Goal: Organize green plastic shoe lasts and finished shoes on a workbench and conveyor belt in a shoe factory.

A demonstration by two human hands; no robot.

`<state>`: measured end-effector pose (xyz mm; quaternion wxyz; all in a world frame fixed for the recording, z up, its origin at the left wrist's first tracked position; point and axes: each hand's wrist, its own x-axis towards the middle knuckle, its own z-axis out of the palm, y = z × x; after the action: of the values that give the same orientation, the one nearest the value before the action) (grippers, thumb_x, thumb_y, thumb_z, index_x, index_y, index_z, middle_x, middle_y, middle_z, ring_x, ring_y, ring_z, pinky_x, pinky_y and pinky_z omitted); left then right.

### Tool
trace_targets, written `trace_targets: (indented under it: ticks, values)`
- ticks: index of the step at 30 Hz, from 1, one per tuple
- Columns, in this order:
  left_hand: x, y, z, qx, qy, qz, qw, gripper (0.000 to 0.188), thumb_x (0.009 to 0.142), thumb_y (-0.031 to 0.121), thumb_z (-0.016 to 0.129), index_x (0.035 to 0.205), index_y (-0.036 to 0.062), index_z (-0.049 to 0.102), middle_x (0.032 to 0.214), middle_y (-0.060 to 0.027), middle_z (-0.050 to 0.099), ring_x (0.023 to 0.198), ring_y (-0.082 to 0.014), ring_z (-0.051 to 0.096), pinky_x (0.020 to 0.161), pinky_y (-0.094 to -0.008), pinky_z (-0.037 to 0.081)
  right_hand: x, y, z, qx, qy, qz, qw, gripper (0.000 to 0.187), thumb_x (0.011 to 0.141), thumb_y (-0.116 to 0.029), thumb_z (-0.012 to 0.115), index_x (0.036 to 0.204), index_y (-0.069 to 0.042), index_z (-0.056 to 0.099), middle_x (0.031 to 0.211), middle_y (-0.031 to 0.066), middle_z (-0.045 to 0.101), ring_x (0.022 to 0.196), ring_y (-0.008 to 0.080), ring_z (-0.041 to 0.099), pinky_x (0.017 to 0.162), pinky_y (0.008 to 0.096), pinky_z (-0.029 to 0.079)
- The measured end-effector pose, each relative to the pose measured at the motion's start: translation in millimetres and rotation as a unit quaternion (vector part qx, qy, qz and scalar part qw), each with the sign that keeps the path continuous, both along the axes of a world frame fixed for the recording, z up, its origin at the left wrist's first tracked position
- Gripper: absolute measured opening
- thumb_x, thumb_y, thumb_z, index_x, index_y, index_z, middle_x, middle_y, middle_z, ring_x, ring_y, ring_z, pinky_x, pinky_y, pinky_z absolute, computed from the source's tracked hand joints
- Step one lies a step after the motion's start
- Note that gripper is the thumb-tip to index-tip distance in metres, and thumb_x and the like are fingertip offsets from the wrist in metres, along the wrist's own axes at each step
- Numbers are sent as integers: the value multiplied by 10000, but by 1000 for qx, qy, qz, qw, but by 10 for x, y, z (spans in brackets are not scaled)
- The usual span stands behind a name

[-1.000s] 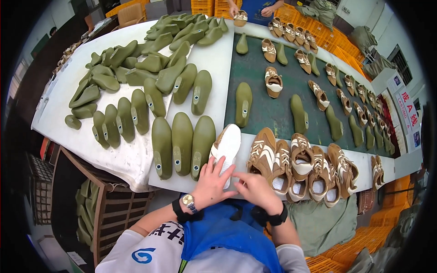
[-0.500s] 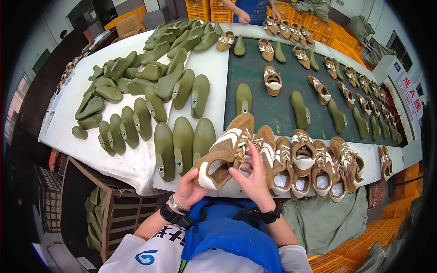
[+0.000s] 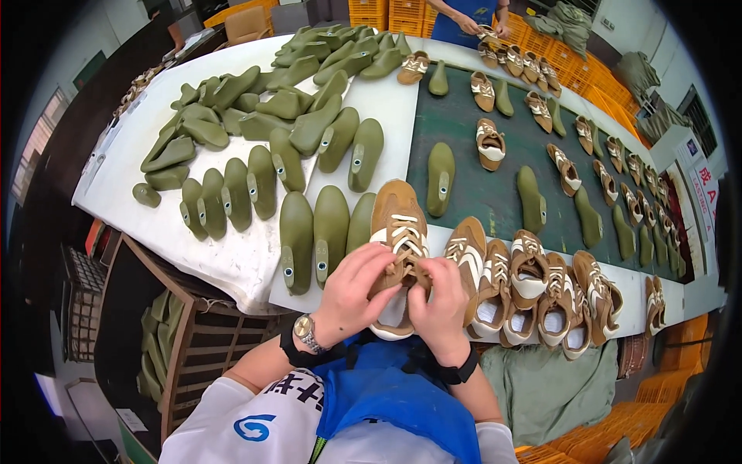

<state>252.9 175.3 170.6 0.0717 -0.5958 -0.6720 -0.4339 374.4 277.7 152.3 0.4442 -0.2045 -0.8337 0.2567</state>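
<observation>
Gripping a tan-and-white sneaker [image 3: 399, 232] at the near table edge, the left hand [image 3: 352, 298] and right hand [image 3: 440, 305] pinch its laces — fingers curled tight on them, apparently mid-lacing. It lies toe-away, between 3 olive shoe lasts [image 3: 328, 232] on white cloth [image 3: 224, 255] and a row of finished sneakers [image 3: 533, 286] just right. Another person's hands [image 3: 483, 27] work at the far end.

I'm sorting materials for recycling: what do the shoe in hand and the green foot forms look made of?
Shoe upper: matte tan, suede-like panels with cream strips and laces, probably leather or synthetic. Green forms: smooth, slightly glossy, uniform olive moulded bodies with metal-looking sockets, likely hard plastic.
</observation>
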Motion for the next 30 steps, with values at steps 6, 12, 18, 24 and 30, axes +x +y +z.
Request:
trace_targets:
  ticks: [6, 12, 18, 24, 30]
  values:
    - [62, -20, -77, 40, -198, 23, 979, 495, 797, 26, 643, 1248, -16, 441, 981, -168, 654, 917, -255, 654, 764, -317, 528, 28, -25, 45, -17, -48, 25, 998, 353, 703, 56, 545, 1022, -85, 598, 925, 149, 514, 726, 317, 589, 610, 378, 505]
    - [42, -44, -103, 48, -171, 11, 984, 523, 791, 10, 648, 1267, -7, 431, 1025, -164, 639, 930, -255, 649, 786, -317, 527, 32, -84, 118, -51, -71, 52, 995, 336, 734, 95, 510, 996, -84, 619, 955, 159, 496, 796, 331, 570, 669, 377, 483]
    - [16, -72, -103, 46, -136, 0, 990, 580, 793, -13, 632, 1303, -13, 357, 1034, -159, 644, 967, -229, 637, 829, -311, 506, 79, -38, 69, -41, -56, 85, 994, 279, 713, 84, 537, 917, -85, 626, 976, 171, 496, 782, 339, 579, 659, 370, 497]
    - [-7, -64, -118, 60, -386, -48, 919, 481, 825, -12, 578, 1278, 22, 420, 1090, -199, 599, 968, -298, 622, 839, -320, 492, 130, -67, 107, -56, -12, 125, 990, 197, 723, 80, 547, 853, -57, 601, 982, 180, 527, 749, 333, 602, 651, 357, 509]
    - [16, 110, -46, -30, -91, -71, 993, 274, 801, -107, 519, 1041, 3, 594, 1318, -230, 388, 1106, -334, 524, 883, -336, 463, 116, -6, -99, -174, 41, 86, 980, 249, 825, 92, 522, 1056, 10, 474, 999, 121, 582, 878, 184, 618, 771, 279, 511]
